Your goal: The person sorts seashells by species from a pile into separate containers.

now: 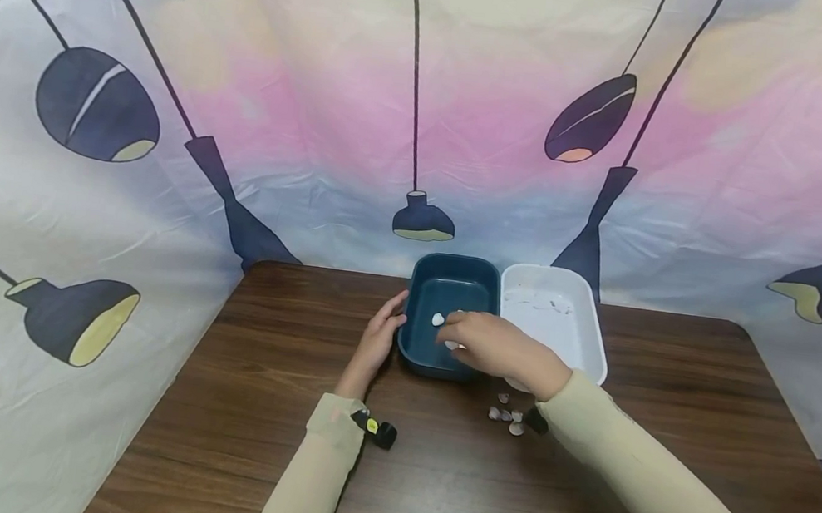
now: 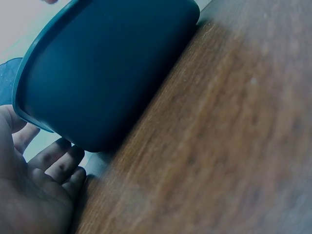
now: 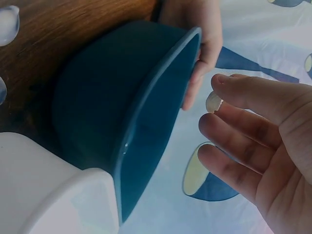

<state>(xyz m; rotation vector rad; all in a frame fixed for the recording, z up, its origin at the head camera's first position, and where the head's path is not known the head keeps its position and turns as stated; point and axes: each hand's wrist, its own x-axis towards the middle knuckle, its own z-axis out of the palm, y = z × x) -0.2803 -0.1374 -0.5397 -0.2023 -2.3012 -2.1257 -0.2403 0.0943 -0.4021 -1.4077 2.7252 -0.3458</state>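
A small pale seashell (image 3: pixel 213 102) is pinched between the thumb and fingers of my right hand (image 1: pixel 495 345), over the dark teal tub (image 1: pixel 455 266). In the head view a white shell (image 1: pixel 438 319) lies inside this tub, and another is partly covered by the right hand. My left hand (image 1: pixel 374 340) rests against the tub's left side with its fingers extended; the left wrist view shows these fingers (image 2: pixel 58 158) by the tub's outer wall. Several loose shells (image 1: pixel 517 418) lie on the table near the right wrist.
A white tub (image 1: pixel 590 342) stands right beside the teal one, with dark specks on its floor. Both stand at the back of the brown wooden table (image 1: pixel 433 476). Behind hangs a cloth backdrop (image 1: pixel 337 98) printed with lamps.
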